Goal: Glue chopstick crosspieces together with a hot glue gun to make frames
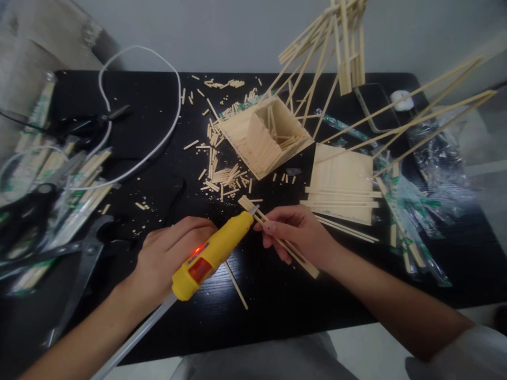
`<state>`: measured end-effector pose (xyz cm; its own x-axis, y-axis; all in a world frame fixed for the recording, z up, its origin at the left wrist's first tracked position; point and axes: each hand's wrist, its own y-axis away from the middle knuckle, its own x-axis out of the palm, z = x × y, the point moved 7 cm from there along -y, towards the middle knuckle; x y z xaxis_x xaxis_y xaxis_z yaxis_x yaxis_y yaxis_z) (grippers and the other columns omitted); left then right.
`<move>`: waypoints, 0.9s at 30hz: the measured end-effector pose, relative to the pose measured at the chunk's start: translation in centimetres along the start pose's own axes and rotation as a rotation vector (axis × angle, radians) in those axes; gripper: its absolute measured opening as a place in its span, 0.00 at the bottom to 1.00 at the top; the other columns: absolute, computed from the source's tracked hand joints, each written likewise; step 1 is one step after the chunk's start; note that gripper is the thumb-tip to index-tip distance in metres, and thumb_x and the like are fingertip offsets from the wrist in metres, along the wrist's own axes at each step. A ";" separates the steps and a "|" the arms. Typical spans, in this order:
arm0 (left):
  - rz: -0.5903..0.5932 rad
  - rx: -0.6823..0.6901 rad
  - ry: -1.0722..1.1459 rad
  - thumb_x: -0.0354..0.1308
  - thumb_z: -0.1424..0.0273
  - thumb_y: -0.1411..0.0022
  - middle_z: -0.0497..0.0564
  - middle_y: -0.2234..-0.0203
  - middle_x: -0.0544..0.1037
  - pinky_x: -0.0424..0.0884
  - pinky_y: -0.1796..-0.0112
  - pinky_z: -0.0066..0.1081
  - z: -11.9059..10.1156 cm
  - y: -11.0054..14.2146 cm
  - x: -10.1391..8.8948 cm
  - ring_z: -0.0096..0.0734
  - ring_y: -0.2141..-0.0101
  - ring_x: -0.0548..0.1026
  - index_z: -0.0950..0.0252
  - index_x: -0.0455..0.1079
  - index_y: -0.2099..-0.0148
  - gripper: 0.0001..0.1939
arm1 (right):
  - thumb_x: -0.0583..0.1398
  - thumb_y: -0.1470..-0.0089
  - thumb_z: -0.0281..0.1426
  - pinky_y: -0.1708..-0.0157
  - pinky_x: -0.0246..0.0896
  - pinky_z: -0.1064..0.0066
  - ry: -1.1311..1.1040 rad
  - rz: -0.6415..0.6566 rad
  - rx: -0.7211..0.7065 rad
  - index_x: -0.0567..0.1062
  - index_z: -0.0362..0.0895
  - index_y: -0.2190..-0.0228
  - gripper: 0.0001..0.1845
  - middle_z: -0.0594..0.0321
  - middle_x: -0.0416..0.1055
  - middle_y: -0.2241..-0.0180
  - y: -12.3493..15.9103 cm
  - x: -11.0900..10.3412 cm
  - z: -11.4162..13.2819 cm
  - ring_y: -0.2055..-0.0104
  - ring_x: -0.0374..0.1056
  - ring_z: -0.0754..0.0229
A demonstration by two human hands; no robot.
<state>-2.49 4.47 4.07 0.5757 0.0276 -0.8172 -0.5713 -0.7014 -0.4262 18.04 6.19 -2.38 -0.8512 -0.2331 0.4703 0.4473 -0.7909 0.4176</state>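
Observation:
My left hand (pixel 166 258) grips a yellow glue gun (pixel 212 253) with a red light lit on its side and a clear glue stick out the back. The nozzle touches the end of a pair of wooden sticks (pixel 277 240) that my right hand (pixel 299 232) pinches just above the black table (pixel 277 301). Beyond them sits a small box built of cut sticks (pixel 263 138), open at the top. A flat panel of glued sticks (pixel 343 182) lies to its right.
Cut stick bits (pixel 222 177) litter the table's middle. A white cable (pixel 138 100), black scissors (pixel 24 211) and wrapped chopsticks (pixel 75 206) lie at the left. Tall stick frames (pixel 415 113) rise at the back right, above plastic wrappers (pixel 412 206) and a phone (pixel 374 105).

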 end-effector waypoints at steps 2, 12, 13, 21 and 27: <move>0.033 0.028 0.001 0.65 0.72 0.31 0.53 0.59 0.83 0.78 0.66 0.25 -0.2 0.1 0.3 0.28 0.65 0.83 0.66 0.74 0.49 0.09 | 0.74 0.44 0.40 0.88 0.59 0.80 0.003 -0.003 0.010 0.85 0.42 0.67 0.13 0.67 0.79 0.77 0.0 0.0 -0.1 0.85 0.65 0.70; -0.009 -0.086 -0.046 0.64 0.68 0.30 0.51 0.58 0.84 0.76 0.71 0.26 1.2 0.2 -0.4 0.31 0.65 0.84 0.61 0.74 0.50 0.08 | 0.74 0.44 0.40 0.88 0.60 0.81 0.004 0.014 -0.001 0.86 0.43 0.66 0.12 0.67 0.79 0.76 0.0 0.1 0.0 0.85 0.66 0.71; -0.003 -0.076 -0.035 0.65 0.69 0.30 0.52 0.58 0.84 0.76 0.69 0.26 1.1 0.2 -0.2 0.31 0.65 0.84 0.62 0.74 0.50 0.08 | 0.74 0.44 0.40 0.88 0.59 0.81 0.005 0.012 0.000 0.86 0.43 0.66 0.13 0.67 0.79 0.77 0.0 0.1 0.0 0.85 0.66 0.70; 0.014 -0.027 0.015 0.64 0.72 0.30 0.53 0.58 0.84 0.78 0.68 0.28 0.3 0.1 0.1 0.31 0.65 0.83 0.63 0.74 0.49 0.09 | 0.74 0.44 0.40 0.88 0.60 0.81 0.021 -0.002 -0.009 0.85 0.42 0.67 0.13 0.67 0.79 0.76 -0.1 -0.1 -0.2 0.85 0.66 0.70; -0.018 -0.088 -0.027 0.63 0.69 0.28 0.52 0.59 0.83 0.77 0.69 0.27 0.9 0.0 -0.5 0.31 0.64 0.83 0.62 0.73 0.50 0.07 | 0.74 0.45 0.39 0.87 0.60 0.80 0.014 -0.007 -0.007 0.86 0.42 0.66 0.13 0.66 0.79 0.76 -0.1 0.0 0.1 0.85 0.66 0.70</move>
<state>-3.28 5.07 4.11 0.5688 0.0594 -0.8203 -0.5069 -0.7601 -0.4065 18.05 6.31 -2.30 -0.8580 -0.2352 0.4567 0.4395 -0.7963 0.4156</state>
